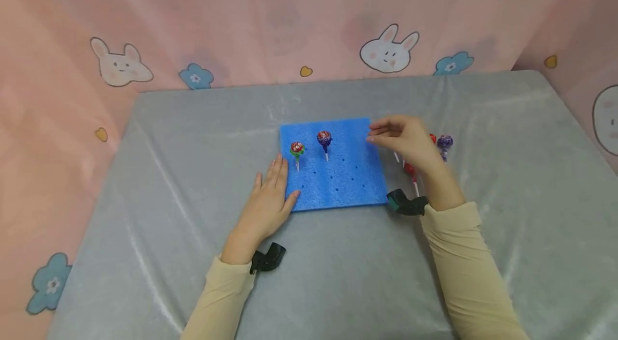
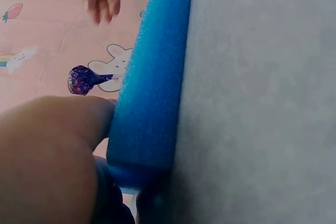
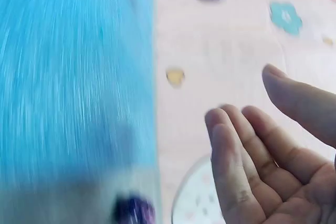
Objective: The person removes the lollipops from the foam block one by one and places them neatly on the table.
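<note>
A blue foam board (image 1: 347, 184) with small holes lies on the table, and two wrapped lollipops stand in it by their sticks. One lollipop (image 1: 296, 148) has a red and green wrapper; the other lollipop (image 1: 324, 138) is red and purple. My left hand (image 1: 265, 206) rests at the board's left edge, its fingers straight along the side and the thumb on the near corner. Over the board's far right edge hovers my right hand (image 1: 405, 139), fingers slightly bent. The right wrist view shows nothing between the thumb and fingers (image 3: 252, 166).
Right of the board, partly hidden by the right hand, lie several loose lollipops, among them a red lollipop (image 1: 410, 169) and a purple lollipop (image 1: 445, 141). A grey cloth (image 1: 193, 168) covers the table. Behind it hangs a pink patterned curtain (image 1: 289, 18).
</note>
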